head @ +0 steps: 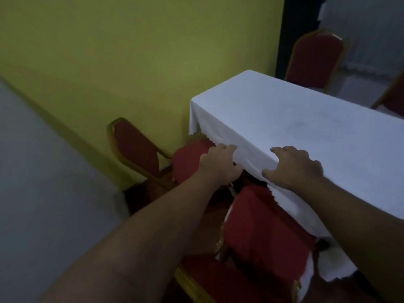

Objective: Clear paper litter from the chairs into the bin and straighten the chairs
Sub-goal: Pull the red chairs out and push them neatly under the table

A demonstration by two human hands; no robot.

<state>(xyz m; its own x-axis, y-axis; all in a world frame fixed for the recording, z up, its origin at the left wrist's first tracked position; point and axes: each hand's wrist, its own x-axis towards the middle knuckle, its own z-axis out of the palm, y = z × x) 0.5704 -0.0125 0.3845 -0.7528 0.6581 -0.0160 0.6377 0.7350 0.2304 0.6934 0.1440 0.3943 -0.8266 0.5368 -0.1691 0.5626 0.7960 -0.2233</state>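
A long table carries a white tablecloth (306, 132). My left hand (218, 165) grips the hanging edge of the cloth near the table's corner. My right hand (295, 165) lies on the table's edge with fingers spread on the cloth. Below my hands a red chair with a gold frame (262, 228) is tucked partly under the cloth. Another red chair (140, 147) stands at the table's end by the wall, its seat reaching under the cloth. No paper litter or bin shows.
A yellow-green wall (131, 62) runs behind the table's end. Two more red chairs (314, 60) stand on the table's far side, one cut off at the right edge (393, 97). A grey-white surface (43, 171) fills the left. The room is dim.
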